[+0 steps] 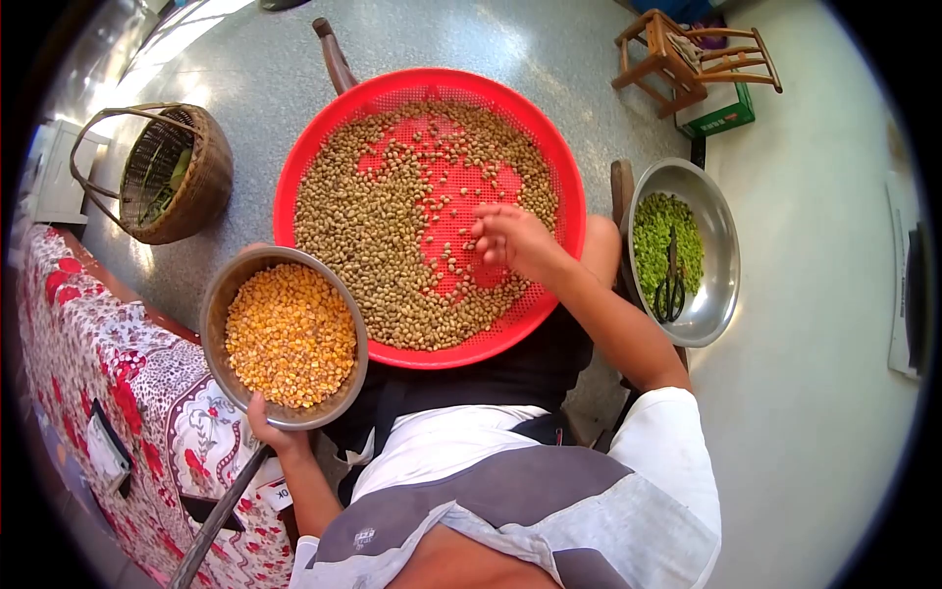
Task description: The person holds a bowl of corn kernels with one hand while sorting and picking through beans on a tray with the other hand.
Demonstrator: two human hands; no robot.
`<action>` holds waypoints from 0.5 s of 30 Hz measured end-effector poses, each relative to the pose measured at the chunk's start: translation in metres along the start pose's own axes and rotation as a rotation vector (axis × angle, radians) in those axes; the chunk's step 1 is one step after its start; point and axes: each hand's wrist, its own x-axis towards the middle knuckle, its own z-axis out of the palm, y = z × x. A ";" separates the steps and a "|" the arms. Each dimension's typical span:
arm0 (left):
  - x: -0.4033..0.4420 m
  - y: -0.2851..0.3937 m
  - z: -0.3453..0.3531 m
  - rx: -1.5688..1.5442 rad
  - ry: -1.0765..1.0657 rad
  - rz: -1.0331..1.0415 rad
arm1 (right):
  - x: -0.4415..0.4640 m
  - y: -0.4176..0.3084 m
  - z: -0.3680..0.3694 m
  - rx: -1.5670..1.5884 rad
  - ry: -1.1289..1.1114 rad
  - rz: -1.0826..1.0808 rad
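My left hand (275, 427) grips the rim of a round metal bowl, its thumb over the near edge. Yellow-orange corn kernels (292, 334) fill much of this bowl (218, 365). In front of me sits a wide red perforated tray (432, 358), with small tan-brown beans (368, 236) spread over its mesh. Bare red patches show near the tray's middle and right. Over the right part of the tray is my right hand (520, 240), its fingers loosely bent and apart. I can make out nothing held in them.
At right, a metal basin (724, 285) contains chopped green pieces (662, 231) and dark scissors (672, 285). A woven basket (211, 182) stands at left, near a table with a floral cloth (147, 393). A wooden chair (677, 64) is at the upper right.
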 end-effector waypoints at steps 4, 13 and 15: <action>0.003 -0.001 -0.007 -0.008 -0.027 -0.012 | 0.052 -0.023 -0.010 -0.636 0.269 -0.396; 0.000 -0.001 -0.001 0.005 -0.012 0.000 | 0.051 0.000 0.018 -1.730 0.399 -1.025; 0.000 0.000 -0.001 -0.003 -0.020 -0.010 | 0.029 0.014 0.025 -1.760 0.315 -0.990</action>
